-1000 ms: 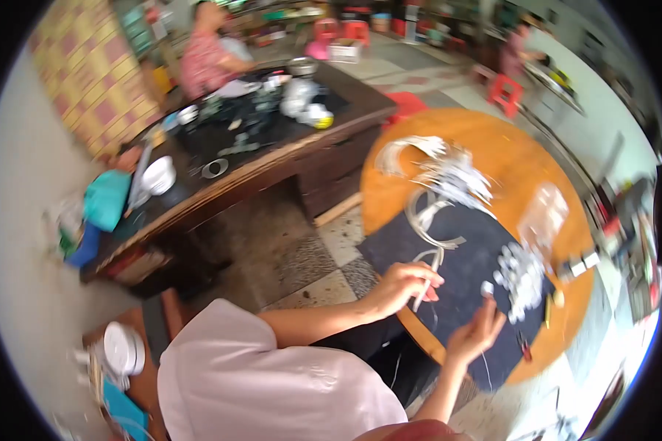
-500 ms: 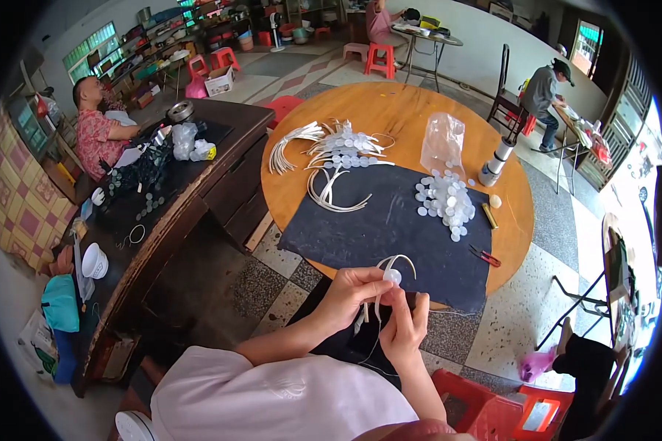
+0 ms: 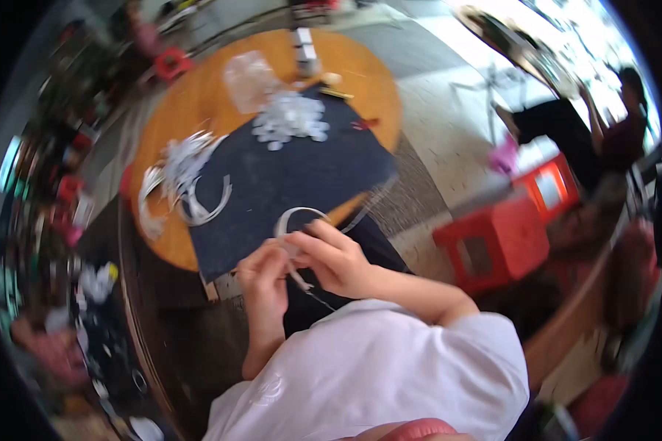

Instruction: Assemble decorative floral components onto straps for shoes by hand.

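Both hands meet just off the near edge of a black cloth (image 3: 294, 184) on the round table. My left hand (image 3: 263, 275) is closed on a looped white strip (image 3: 299, 211); its fingertips press at the lower part of the loop. Close beside it, my right hand (image 3: 335, 257) pinches the same strip with bent fingers. A thin thread hangs below the hands. Motion blur hides whether a disc sits between the fingertips. Beyond them on the cloth lies a pile of translucent round discs (image 3: 290, 121), with curved white strips (image 3: 210, 209) at the left.
The round wooden table (image 3: 191, 95) also bears a bundle of white strips (image 3: 184, 165), a clear plastic bag (image 3: 248, 79), a grey-white cylinder (image 3: 304, 53) and red-handled snips (image 3: 365, 124). Red stools (image 3: 504, 235) stand at the right, near another person (image 3: 625, 121). A dark desk (image 3: 118, 309) is at left.
The view has swung to the right, so the table now appears turned and further left. My hands stay together on the strip; the disc seen between them before no longer shows clearly.
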